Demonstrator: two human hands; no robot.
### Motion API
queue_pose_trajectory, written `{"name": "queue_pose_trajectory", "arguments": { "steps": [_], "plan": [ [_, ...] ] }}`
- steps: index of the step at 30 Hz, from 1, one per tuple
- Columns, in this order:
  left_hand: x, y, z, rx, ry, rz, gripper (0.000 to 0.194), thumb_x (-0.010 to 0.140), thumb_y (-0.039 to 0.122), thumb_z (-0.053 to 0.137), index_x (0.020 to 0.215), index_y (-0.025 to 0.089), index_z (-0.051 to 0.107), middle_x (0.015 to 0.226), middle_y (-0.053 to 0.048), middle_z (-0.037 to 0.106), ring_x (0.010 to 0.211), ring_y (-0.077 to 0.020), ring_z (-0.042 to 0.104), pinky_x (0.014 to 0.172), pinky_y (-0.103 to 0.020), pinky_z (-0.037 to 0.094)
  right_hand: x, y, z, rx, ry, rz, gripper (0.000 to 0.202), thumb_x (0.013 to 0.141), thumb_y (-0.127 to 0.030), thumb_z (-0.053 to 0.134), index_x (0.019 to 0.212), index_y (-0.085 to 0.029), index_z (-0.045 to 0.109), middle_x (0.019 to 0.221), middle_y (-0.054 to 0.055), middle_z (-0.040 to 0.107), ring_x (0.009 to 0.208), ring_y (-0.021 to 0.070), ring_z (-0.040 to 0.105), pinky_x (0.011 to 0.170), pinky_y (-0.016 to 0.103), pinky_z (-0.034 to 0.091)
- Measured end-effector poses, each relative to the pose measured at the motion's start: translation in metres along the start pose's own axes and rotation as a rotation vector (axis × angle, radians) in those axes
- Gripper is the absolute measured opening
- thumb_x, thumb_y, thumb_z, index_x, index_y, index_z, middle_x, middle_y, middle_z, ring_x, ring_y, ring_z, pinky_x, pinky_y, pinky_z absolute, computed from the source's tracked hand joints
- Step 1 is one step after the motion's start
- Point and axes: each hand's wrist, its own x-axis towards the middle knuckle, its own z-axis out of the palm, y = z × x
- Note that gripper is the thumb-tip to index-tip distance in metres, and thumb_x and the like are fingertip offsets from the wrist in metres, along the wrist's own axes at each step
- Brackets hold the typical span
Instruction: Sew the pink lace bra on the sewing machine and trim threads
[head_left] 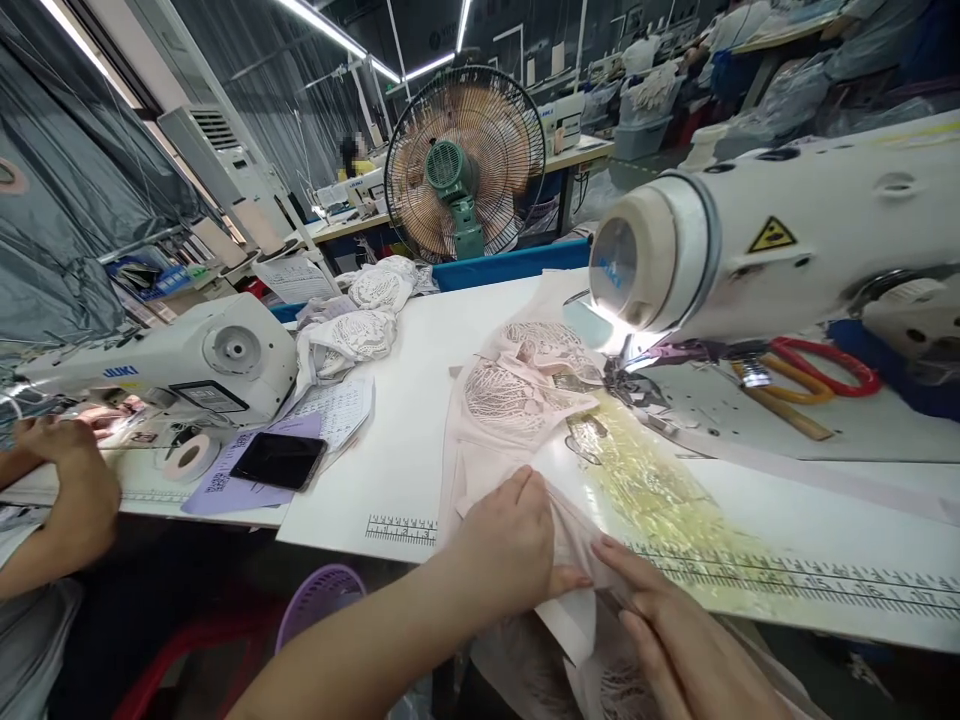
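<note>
A pale pink lace bra point(502, 395) lies on the white sewing table, its cups near the lit needle area of the sewing machine point(810, 220). Its lower fabric runs down over the table's front edge. My left hand point(517, 540) is closed on that fabric, knuckles up and thumb pointing right. Just to the right, my right hand point(667, 630) pinches the same fabric at the table edge; part of its grip is hidden. More lace fabric point(622, 685) hangs below the hands. Yellow clear tape point(652, 480) covers the tabletop beside the bra.
Red-handled scissors point(862, 370) lie under the machine arm. White lace bras point(352, 335) are piled at the back left, near a black phone point(279, 460). A co-worker's arm point(75, 490) is at another machine point(225, 360). A large fan point(465, 165) stands behind the table.
</note>
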Motion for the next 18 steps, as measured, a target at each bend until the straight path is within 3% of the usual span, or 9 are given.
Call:
{"name": "queue_pose_trajectory", "arguments": {
  "steps": [3, 6, 9, 13, 18],
  "plan": [
    [-0.005, -0.005, -0.007, -0.032, -0.062, -0.022, 0.085, 0.079, 0.070, 0.044, 0.121, -0.004, 0.054, 0.124, -0.025, 0.055, 0.121, -0.0341, 0.048, 0.102, -0.039, 0.040, 0.009, 0.013, 0.007, -0.063, 0.002, -0.062, 0.013, 0.093, -0.024, 0.039, 0.086, -0.022, 0.050, 0.107, 0.008, 0.066, 0.100, 0.0175, 0.064, 0.086, 0.029, 0.054],
    [-0.012, -0.007, -0.018, -0.099, -0.130, -0.047, 0.077, 0.083, 0.067, 0.041, 0.134, 0.010, 0.045, 0.134, -0.024, 0.046, 0.128, -0.0360, 0.040, 0.103, -0.042, 0.038, 0.017, 0.030, 0.002, -0.053, -0.086, -0.049, 0.013, 0.093, -0.027, 0.041, 0.090, -0.023, 0.052, 0.106, 0.006, 0.067, 0.094, 0.0170, 0.066, 0.077, 0.027, 0.056],
    [-0.015, -0.007, -0.025, -0.165, -0.181, -0.078, 0.072, 0.083, 0.067, 0.038, 0.138, 0.022, 0.040, 0.141, -0.023, 0.038, 0.132, -0.0380, 0.034, 0.103, -0.046, 0.036, 0.031, 0.038, -0.002, -0.009, -0.168, 0.033, 0.017, 0.093, -0.032, 0.041, 0.091, -0.023, 0.055, 0.092, 0.003, 0.067, 0.079, 0.0156, 0.067, 0.062, 0.024, 0.055],
    [-0.015, -0.009, -0.028, -0.196, -0.198, -0.071, 0.073, 0.079, 0.070, 0.041, 0.138, 0.027, 0.040, 0.141, -0.021, 0.038, 0.133, -0.0383, 0.032, 0.105, -0.049, 0.032, 0.059, 0.037, 0.010, -0.130, -0.162, 0.105, 0.032, 0.093, -0.037, 0.035, 0.075, -0.022, 0.057, 0.068, 0.001, 0.057, 0.056, 0.0166, 0.058, 0.044, 0.027, 0.041],
    [-0.015, -0.010, -0.024, -0.224, -0.171, -0.060, 0.074, 0.077, 0.071, 0.042, 0.136, 0.026, 0.044, 0.143, -0.021, 0.034, 0.135, -0.0370, 0.029, 0.107, -0.049, 0.031, 0.082, 0.031, 0.035, -0.270, -0.302, 0.078, 0.027, 0.089, -0.027, 0.039, 0.070, -0.022, 0.058, 0.062, -0.001, 0.050, 0.052, 0.0150, 0.051, 0.041, 0.023, 0.022]
  ]
}}
